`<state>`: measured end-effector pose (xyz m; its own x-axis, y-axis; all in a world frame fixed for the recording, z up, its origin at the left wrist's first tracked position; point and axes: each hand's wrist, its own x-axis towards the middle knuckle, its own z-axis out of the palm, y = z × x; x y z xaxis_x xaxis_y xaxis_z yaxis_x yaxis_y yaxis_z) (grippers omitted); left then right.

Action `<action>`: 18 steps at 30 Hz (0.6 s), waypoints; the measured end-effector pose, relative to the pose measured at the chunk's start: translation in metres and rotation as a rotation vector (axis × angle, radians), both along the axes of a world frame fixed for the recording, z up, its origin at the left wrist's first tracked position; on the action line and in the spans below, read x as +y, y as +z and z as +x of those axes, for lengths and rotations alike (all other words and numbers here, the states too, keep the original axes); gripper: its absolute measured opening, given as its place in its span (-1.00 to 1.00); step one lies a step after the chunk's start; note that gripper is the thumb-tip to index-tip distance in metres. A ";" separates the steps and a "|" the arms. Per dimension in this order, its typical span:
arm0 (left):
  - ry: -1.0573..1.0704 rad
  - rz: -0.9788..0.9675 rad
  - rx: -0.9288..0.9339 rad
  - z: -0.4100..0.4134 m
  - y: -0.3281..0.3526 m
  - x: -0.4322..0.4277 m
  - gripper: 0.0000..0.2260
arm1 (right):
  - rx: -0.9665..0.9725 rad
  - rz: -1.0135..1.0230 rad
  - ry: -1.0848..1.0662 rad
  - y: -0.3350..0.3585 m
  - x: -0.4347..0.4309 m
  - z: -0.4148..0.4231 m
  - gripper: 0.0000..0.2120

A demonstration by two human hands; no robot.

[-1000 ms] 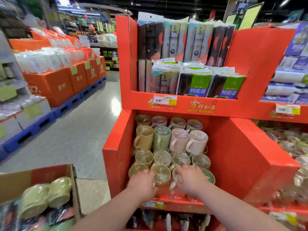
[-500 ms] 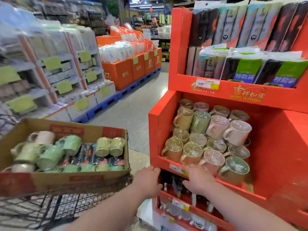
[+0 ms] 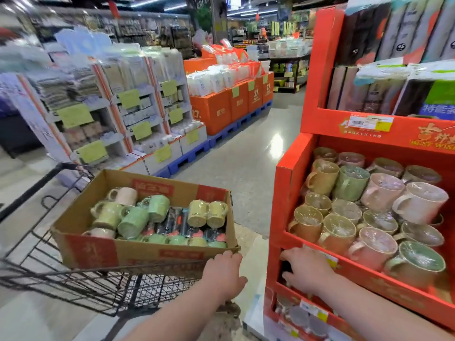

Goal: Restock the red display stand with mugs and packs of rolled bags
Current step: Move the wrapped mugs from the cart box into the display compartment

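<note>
The red display stand (image 3: 285, 193) fills the right side; its middle shelf holds several wrapped mugs (image 3: 352, 183) and its top shelf packs of rolled bags (image 3: 376, 92). A cardboard box (image 3: 93, 249) in a wire cart at lower left holds more mugs (image 3: 133, 221) lying on dark packs of rolled bags (image 3: 177, 222). My left hand (image 3: 225, 274) hovers at the box's near right corner, fingers relaxed, holding nothing. My right hand (image 3: 306, 270) rests with spread fingers on the front lip of the stand's mug shelf.
The black wire cart (image 3: 73, 286) stands just left of the stand. A grey floor aisle (image 3: 246, 163) runs ahead between the stand and orange boxes on blue pallets (image 3: 221, 109). White shelf units with yellow tags (image 3: 128, 112) line the left.
The view has swung left, bringing the cart and box into full sight. Both hands have come off the front mugs; the left one has moved toward the box, the right stays at the shelf lip.
</note>
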<state>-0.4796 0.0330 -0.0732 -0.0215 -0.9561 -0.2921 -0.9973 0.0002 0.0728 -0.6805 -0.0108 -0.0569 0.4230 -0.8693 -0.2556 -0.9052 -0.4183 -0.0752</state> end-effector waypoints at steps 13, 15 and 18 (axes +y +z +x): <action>0.115 0.008 0.070 0.184 0.008 -0.012 -0.51 | 0.036 0.047 0.105 -0.007 -0.037 0.204 -0.60; 0.144 -0.011 0.081 0.216 0.005 -0.014 -0.50 | 0.032 0.055 0.121 -0.010 -0.041 0.234 -0.58; 0.184 -0.018 0.086 0.258 -0.001 -0.012 -0.49 | 0.052 0.069 0.143 -0.015 -0.044 0.272 -0.61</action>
<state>-0.2215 0.0210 -0.0744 0.1301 -0.9513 -0.2796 -0.9708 -0.1796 0.1592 -0.4090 -0.0553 -0.0723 0.5255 -0.7810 -0.3375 -0.8404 -0.5382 -0.0631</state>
